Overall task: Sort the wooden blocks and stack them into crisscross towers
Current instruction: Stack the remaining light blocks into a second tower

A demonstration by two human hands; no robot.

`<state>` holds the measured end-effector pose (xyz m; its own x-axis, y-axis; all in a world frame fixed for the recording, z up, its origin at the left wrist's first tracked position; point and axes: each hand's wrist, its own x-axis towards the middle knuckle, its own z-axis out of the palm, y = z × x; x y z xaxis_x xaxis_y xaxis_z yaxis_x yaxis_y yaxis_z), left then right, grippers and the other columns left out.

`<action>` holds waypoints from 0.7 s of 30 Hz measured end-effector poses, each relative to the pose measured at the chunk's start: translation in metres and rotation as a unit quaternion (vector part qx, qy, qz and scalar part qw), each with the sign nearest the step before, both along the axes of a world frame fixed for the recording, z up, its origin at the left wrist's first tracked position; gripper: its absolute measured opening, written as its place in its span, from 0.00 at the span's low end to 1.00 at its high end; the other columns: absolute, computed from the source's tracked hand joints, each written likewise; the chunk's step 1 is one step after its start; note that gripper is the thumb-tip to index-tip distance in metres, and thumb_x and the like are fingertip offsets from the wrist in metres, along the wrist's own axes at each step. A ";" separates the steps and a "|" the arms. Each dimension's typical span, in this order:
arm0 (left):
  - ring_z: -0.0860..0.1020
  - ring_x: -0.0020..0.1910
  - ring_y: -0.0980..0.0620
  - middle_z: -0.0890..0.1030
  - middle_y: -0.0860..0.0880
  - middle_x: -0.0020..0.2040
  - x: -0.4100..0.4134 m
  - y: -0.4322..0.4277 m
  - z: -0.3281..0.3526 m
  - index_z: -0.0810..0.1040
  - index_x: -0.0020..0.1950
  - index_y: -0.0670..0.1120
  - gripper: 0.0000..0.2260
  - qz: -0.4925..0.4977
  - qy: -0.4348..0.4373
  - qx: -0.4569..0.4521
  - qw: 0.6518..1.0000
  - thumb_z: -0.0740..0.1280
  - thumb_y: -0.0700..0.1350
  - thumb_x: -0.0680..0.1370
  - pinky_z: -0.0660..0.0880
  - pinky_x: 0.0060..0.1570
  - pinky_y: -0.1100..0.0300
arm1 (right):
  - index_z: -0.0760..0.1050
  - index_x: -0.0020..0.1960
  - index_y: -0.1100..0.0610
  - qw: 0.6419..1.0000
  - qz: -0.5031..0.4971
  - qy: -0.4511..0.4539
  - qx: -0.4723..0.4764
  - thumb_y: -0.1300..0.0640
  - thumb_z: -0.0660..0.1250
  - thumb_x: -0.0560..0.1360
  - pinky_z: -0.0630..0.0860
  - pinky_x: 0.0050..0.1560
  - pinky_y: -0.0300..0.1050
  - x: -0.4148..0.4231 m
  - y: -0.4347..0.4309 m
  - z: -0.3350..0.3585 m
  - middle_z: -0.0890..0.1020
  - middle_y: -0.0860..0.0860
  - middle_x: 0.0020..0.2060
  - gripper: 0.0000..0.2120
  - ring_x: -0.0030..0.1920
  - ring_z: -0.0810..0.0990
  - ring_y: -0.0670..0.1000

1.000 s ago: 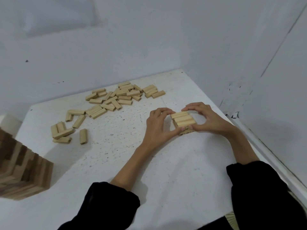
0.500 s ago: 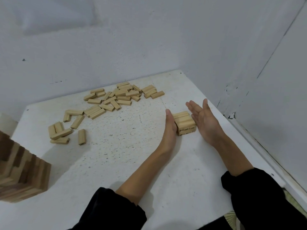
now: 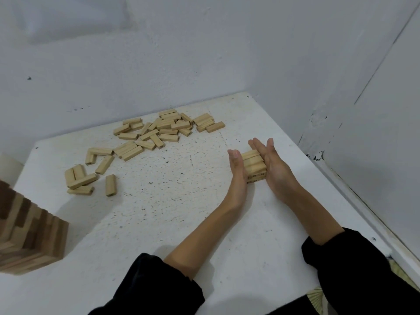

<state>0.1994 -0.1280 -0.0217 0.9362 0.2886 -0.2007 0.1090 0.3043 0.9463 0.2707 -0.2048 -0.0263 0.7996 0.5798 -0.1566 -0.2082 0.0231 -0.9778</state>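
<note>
Now the small stack of wooden blocks (image 3: 254, 165) sits on the white counter (image 3: 181, 214) toward its right side, near the corner where the two pale walls (image 3: 204, 53) meet. The left grip (image 3: 237, 170), a bare hand set on edge with the fingers straight and together, presses flat against the stack's left side. The right grip (image 3: 272, 169) mirrors it on the right side, palm turned inward, fingers straight and reaching past the far end of the stack. Neither grip curls round anything; both lie flat with the stack squeezed between them. The top layer of the stack runs from one palm to the other, and below it the ends of a lower layer face the camera, with small dark marks on them too small to read. Well apart, toward the far left of the counter, a loose heap of blocks (image 3: 163, 130) lies scattered near the back wall, and a smaller cluster (image 3: 79, 178) lies nearer the left edge, with a single block (image 3: 110, 185) just beside it. At the left edge of the view stands a taller tower (image 3: 29, 242) of light and darker wood in crossed layers. Black sleeves (image 3: 150, 285) cover both forearms up to above the wrists.
</note>
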 end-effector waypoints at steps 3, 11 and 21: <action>0.58 0.75 0.53 0.55 0.45 0.77 0.002 0.000 -0.005 0.47 0.78 0.46 0.60 0.029 0.001 -0.014 0.999 0.57 0.81 0.58 0.56 0.74 0.55 | 0.71 0.57 0.35 1.000 0.000 -0.004 0.001 0.26 0.52 0.65 0.58 0.73 0.50 0.000 0.000 0.002 0.66 0.41 0.71 0.26 0.69 0.65 0.41; 0.63 0.71 0.55 0.62 0.53 0.75 -0.010 0.043 0.008 0.62 0.74 0.53 0.19 0.145 0.009 0.053 0.988 0.52 0.52 0.83 0.60 0.67 0.61 | 0.68 0.70 0.52 0.987 -0.082 -0.118 -0.068 0.48 0.53 0.81 0.59 0.69 0.42 0.009 -0.007 0.016 0.70 0.45 0.68 0.20 0.70 0.66 0.44; 0.70 0.63 0.54 0.74 0.53 0.62 -0.019 0.154 0.025 0.75 0.59 0.51 0.10 0.204 -0.014 0.265 0.942 0.61 0.42 0.80 0.67 0.60 0.59 | 0.72 0.66 0.54 0.994 -0.049 -0.100 -0.026 0.58 0.61 0.79 0.66 0.48 0.26 0.005 0.091 0.049 0.76 0.46 0.61 0.16 0.54 0.73 0.38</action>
<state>0.1808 0.0261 0.0030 0.7288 0.6781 0.0955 0.0586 -0.2007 0.9779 0.2753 -0.1134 0.0226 0.8698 0.4932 -0.0171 -0.0098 -0.0173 -0.9998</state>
